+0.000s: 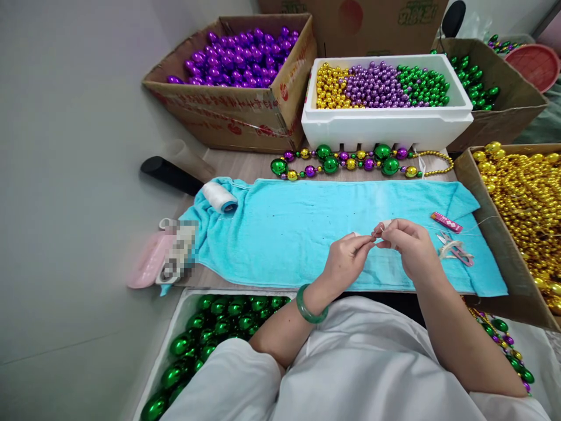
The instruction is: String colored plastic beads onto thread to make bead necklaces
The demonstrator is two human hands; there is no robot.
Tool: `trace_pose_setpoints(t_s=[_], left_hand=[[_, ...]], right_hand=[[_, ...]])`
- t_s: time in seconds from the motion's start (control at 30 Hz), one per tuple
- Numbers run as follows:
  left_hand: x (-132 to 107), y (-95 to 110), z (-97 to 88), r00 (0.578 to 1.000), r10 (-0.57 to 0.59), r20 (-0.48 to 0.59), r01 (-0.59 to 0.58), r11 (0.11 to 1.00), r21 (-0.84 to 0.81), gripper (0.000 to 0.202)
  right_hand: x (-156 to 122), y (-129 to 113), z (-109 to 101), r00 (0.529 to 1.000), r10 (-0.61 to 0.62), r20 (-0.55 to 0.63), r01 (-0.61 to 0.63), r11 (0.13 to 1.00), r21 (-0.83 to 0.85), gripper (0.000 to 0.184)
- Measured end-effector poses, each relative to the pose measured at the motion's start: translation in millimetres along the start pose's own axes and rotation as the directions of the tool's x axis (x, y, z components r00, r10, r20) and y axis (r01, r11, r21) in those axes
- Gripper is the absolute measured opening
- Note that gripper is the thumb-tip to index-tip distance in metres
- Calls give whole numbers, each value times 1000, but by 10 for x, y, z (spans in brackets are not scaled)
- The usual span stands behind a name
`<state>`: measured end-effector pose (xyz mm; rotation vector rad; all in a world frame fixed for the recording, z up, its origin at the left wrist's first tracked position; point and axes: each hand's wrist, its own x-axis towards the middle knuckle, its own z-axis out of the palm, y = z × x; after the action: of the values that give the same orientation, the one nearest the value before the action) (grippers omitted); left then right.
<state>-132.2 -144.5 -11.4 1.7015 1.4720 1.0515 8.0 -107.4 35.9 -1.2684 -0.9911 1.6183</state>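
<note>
My left hand (347,260) and my right hand (407,242) meet fingertip to fingertip above the turquoise towel (280,234). Both are closed in a pinch; whatever lies between the fingers is too small to make out. White patches show at fingers of both hands. To the right of my right hand lie small pink-handled scissors (460,252) with a loop of pale cord over them. A pink lighter (446,222) rests just above these, and a fine thread runs across the towel nearby. A spool of white thread (218,197) lies on its side at the towel's left end.
Behind the towel lies a finished-looking bead necklace (350,164). Farther back stand a white foam box (385,126) of small beads and a carton (228,117) of purple beads. Gold bead strands (530,204) fill a right-hand carton; large green beads (223,324) sit at lower left.
</note>
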Motion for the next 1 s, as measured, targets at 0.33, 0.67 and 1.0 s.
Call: trace_pose_setpoints(t_s=[0.33,0.67,1.0], left_hand=[[-12,-11,18,999,38,-10,-38,999,19,22],[0,-11,23,1000,8,-14,-8,1000,-21,19],[-3,-43,41,1000,-23,1,23,999,-32,20]], right_hand=[[28,39,-15,1000,2,-12,-2,1000,-14,14],[3,18,9,998,-29,-54,26,998,-55,14],[-12,5,23,997,-27,-77,22,998,-64,13]])
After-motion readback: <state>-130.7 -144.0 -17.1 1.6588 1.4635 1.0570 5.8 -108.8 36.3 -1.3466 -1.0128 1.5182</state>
